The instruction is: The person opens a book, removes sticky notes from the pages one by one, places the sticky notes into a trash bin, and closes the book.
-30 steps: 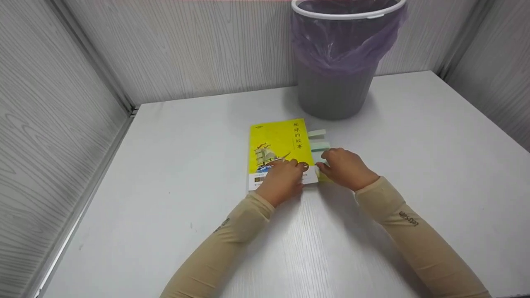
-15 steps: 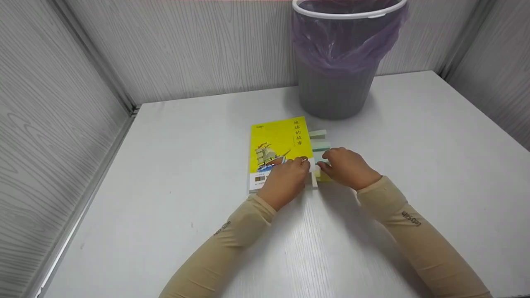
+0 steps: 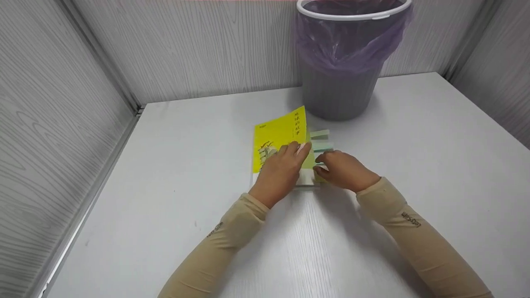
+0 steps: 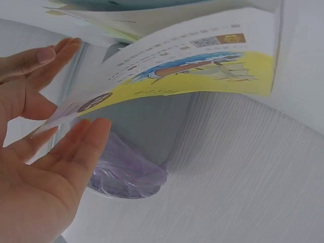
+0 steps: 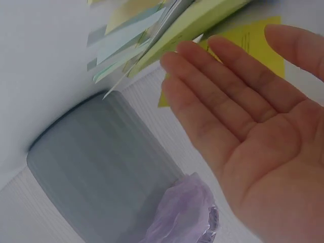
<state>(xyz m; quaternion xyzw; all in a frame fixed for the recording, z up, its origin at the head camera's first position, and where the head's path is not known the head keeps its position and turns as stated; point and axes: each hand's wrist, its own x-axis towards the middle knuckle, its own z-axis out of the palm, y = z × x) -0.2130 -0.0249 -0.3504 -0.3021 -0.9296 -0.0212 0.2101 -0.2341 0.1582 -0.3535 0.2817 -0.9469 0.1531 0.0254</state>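
Note:
A yellow paperback book (image 3: 281, 128) with a ship picture lies on the white table, its front cover bent upward on the right side. My left hand (image 3: 279, 171) pinches the cover's edge between thumb and fingers, as the left wrist view (image 4: 50, 167) shows. Under the raised cover, pale green and white pages show. Several pastel paper tabs (image 3: 321, 147) stick out of the book's right edge. My right hand (image 3: 345, 169) is at that edge, its fingertips beside the tabs and pages; in the right wrist view its fingers (image 5: 212, 101) are extended, thumb apart.
A grey bin (image 3: 341, 91) with a purple bag liner and white rim stands behind the book, near the back wall (image 3: 207, 49). Panelled walls also border the left and right sides. The white table (image 3: 182, 231) extends around the book.
My left hand has lifted the book cover up and leftward from its lower right, uncovering the pages beneath. My right hand stays nearly in place beside the tabs.

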